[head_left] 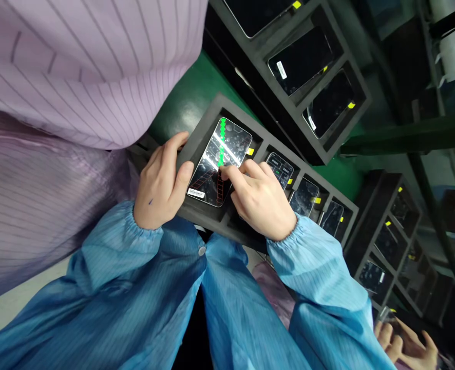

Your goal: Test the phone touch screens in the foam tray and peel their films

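A grey foam tray lies before me, with several phones in its compartments. The phone in the left end compartment has a lit screen with a green band, a red-lined grid below it, and a white barcode label at its lower edge. My right hand touches this screen with the index fingertip, its other fingers loosely bent and holding nothing. At the tray's left end, my left hand grips the edge, thumb on top beside the phone. Another lit phone is partly hidden behind my right hand.
Behind stands a second foam tray with dark phones in it, on a green surface. More phone trays are stacked at right. Another person's hand holds a clear-looking item at lower right. A person's striped pink garment fills the upper left.
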{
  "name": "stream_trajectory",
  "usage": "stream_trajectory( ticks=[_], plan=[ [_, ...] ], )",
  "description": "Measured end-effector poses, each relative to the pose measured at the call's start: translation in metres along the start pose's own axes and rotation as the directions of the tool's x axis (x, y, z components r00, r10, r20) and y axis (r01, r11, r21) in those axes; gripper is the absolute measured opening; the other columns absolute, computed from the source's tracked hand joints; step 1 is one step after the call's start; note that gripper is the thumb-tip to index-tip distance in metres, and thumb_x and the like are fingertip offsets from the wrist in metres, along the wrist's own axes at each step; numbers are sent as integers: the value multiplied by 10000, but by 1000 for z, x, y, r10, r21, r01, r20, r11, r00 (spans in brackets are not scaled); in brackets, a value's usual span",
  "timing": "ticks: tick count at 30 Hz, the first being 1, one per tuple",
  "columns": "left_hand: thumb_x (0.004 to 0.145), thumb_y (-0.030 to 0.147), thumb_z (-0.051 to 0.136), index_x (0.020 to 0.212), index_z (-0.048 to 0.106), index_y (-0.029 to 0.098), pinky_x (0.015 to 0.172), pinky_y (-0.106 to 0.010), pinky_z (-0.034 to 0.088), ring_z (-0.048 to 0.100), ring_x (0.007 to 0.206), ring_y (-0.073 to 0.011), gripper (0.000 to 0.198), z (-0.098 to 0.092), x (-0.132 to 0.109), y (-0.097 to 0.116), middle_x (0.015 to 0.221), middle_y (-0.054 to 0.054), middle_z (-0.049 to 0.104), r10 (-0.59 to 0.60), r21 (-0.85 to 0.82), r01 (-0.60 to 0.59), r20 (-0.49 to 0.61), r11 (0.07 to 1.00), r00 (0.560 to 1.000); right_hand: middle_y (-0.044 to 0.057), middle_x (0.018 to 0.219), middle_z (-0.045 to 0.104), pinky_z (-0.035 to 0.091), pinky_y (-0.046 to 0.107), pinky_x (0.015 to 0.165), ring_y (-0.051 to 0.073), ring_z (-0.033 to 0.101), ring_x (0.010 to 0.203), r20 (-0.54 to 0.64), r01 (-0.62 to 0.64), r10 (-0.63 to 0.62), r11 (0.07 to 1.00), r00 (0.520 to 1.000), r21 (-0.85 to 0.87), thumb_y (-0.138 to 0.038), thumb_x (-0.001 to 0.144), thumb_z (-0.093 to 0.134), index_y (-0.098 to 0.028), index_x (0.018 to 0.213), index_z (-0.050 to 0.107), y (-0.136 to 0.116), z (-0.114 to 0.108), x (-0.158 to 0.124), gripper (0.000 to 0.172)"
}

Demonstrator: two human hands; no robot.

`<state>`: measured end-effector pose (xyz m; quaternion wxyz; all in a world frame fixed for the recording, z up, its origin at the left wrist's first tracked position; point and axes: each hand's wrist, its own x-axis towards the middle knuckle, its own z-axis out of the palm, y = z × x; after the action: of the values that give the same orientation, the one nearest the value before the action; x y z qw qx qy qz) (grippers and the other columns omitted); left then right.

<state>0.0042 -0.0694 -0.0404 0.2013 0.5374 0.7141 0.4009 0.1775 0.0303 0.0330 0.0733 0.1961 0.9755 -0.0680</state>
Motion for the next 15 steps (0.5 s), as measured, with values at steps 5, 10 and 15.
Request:
stream_trajectory(
  ticks=[5,10,15],
  plan=[
    [1004,436,320,1459,390,186,1111,-388,446,550,1286,-233,524,0,0,0,1419,-107,559,-9,-2,9,2,1000,1000,76,980,736,321,378,725,237,508,888,7,9,-9,1000,1000,26,-37,929,408,-130,1095,582,-7,2,-12,257],
    [1004,432,325,1459,393,187,1111,-380,449,552,1286,-230,521,0,0,0,1416,-105,563,-6,-1,6,-1,1000,1000,69,973,743,328,378,691,234,500,849,-39,31,-31,1000,999,5,-47,943,427,-81,1161,579,-17,4,-25,268],
    [1005,437,316,1458,387,189,1107,-394,456,553,1291,-237,522,0,0,0,1419,-106,560,5,4,-5,0,1000,1000,85,1071,743,347,373,694,218,513,854,-29,42,-42,999,999,-4,-69,976,420,-85,1151,598,-28,4,-37,250]
  ],
)
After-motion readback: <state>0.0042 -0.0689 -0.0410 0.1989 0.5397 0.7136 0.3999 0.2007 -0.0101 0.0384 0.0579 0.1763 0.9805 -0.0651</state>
